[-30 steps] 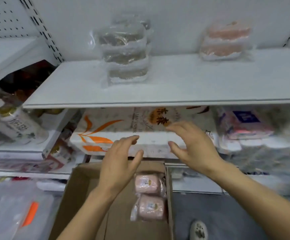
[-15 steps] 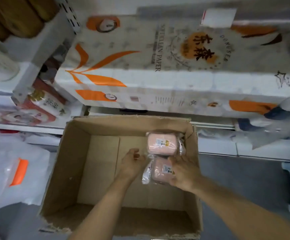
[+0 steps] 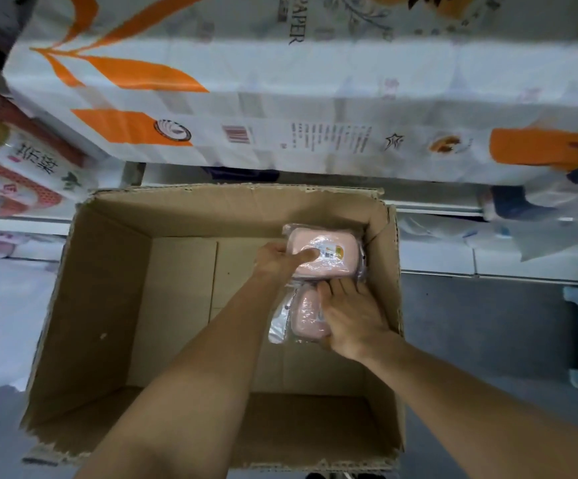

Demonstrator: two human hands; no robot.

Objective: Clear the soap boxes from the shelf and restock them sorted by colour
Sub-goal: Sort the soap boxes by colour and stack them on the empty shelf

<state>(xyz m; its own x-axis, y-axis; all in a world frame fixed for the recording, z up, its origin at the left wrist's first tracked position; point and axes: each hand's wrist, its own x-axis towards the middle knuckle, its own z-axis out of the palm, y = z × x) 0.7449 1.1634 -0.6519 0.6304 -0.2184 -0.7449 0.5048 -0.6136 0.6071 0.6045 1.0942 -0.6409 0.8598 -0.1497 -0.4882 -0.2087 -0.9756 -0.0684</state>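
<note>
Two pink soap boxes wrapped in clear plastic lie in the far right corner of an open cardboard box [image 3: 108, 305] on the floor. My left hand [image 3: 277, 261] grips the left end of the far pink soap box [image 3: 332, 254], thumb lying across its top. The near pink soap box [image 3: 306, 316] sits just in front of it. My right hand [image 3: 349, 316] covers its right side, fingers laid over its top and curled round the edge. Both forearms reach down into the carton.
A big white and orange pack of toilet paper [image 3: 280, 108] sits on the low shelf right above the carton. More packaged goods [image 3: 21, 174] lie to the left, and a plastic-wrapped bundle [image 3: 540, 216] to the right. Grey floor [image 3: 470, 340] lies to the right.
I have turned my view from the upper shelf down into the carton. Both hands have dropped into it, and the left hand has taken hold of the far pink soap box.
</note>
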